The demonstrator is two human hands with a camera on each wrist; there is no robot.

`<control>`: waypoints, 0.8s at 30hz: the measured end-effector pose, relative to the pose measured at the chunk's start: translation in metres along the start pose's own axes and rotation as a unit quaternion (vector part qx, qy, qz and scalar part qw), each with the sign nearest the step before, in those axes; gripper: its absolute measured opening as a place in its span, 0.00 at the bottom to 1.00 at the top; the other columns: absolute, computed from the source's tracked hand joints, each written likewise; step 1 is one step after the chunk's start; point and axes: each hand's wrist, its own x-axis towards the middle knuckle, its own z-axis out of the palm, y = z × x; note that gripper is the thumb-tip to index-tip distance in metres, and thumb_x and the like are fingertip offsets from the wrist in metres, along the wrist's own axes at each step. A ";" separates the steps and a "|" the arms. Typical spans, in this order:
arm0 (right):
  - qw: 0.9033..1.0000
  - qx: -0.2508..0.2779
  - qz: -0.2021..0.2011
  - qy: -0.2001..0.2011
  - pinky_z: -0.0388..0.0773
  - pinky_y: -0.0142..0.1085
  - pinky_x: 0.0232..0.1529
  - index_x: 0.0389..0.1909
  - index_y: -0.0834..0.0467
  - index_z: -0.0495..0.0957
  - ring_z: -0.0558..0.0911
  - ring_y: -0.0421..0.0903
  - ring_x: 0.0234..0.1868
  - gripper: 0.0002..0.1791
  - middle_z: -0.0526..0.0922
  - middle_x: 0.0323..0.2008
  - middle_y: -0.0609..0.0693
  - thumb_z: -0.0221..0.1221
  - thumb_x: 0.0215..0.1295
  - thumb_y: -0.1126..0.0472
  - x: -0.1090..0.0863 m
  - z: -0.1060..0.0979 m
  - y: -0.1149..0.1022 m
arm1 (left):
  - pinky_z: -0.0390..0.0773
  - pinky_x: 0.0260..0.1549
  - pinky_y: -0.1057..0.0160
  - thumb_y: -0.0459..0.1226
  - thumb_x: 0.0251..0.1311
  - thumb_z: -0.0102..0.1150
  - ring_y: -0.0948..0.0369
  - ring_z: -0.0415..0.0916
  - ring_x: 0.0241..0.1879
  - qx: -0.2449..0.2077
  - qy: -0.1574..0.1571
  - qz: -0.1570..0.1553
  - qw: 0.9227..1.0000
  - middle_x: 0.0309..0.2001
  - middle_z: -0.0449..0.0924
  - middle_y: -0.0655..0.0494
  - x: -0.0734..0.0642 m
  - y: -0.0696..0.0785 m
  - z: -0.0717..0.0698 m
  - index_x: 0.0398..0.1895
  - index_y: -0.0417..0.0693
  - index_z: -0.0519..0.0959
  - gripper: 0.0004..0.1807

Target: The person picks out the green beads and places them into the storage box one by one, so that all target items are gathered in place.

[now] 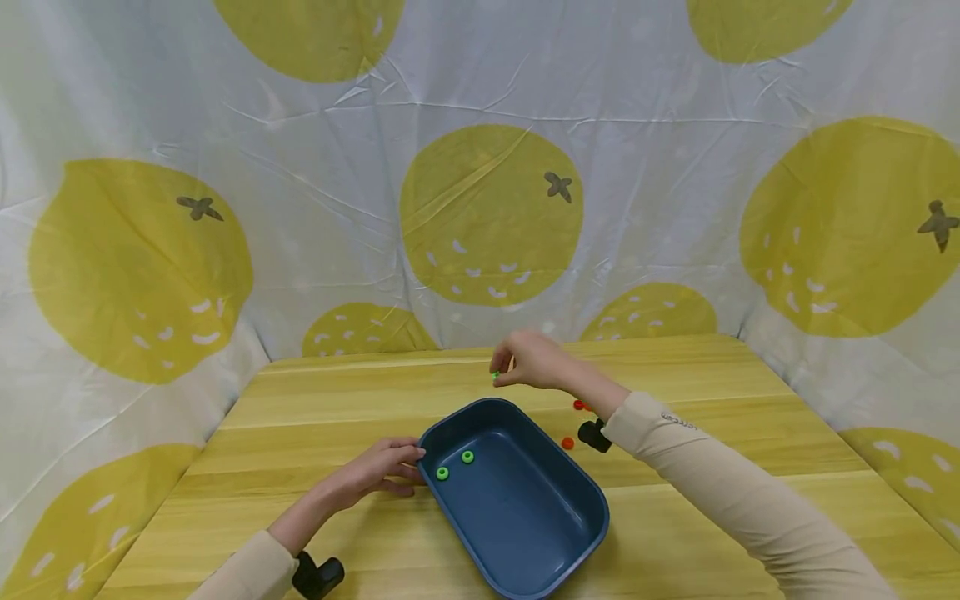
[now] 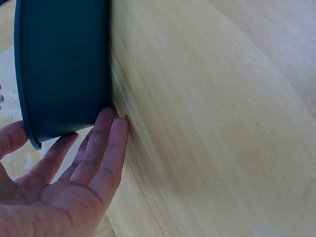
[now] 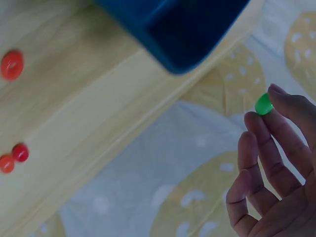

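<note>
In the head view a dark blue rectangular tray (image 1: 517,508) stands on the table, with two green ring-shaped beads (image 1: 468,457) inside near its far left side. My left hand (image 1: 382,468) holds the tray's left corner. The left wrist view shows the thumb at the rim and the fingers (image 2: 101,143) extended against the outer wall. Beyond the tray's far end, my right hand (image 1: 536,360) is raised and pinches a green bead (image 3: 264,104) between thumb and fingertips, apart from the tray. The other fingers are loosely bent.
Right of the tray lie a single orange-red bead (image 1: 567,443) and, farther back, a red bead (image 1: 578,405) touching an orange one (image 3: 7,163). A wood-patterned tabletop (image 1: 315,417) ends at a lemon-print curtain (image 1: 487,75) behind and at both sides.
</note>
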 end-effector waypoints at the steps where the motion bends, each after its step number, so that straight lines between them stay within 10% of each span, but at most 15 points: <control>1: 1.000 0.002 -0.004 -0.006 0.78 0.30 0.35 0.35 0.56 0.85 0.82 0.41 0.33 0.09 0.86 0.31 0.47 0.66 0.55 0.56 0.002 0.004 -0.005 | 0.79 0.47 0.51 0.44 0.68 0.44 0.56 0.79 0.46 0.000 0.000 0.000 1.000 0.50 0.78 0.41 0.000 0.000 0.000 0.61 0.28 0.63 0.29; 24: 0.988 -0.146 -0.027 -0.034 0.71 0.30 0.24 0.26 0.51 0.84 0.78 0.38 0.26 0.05 0.83 0.25 0.42 0.70 0.48 0.57 0.001 0.092 -0.028 | 0.79 0.46 0.50 0.44 0.68 0.44 0.56 0.79 0.46 0.005 0.004 -0.001 1.000 0.51 0.77 0.39 0.001 0.001 0.001 0.59 0.30 0.66 0.26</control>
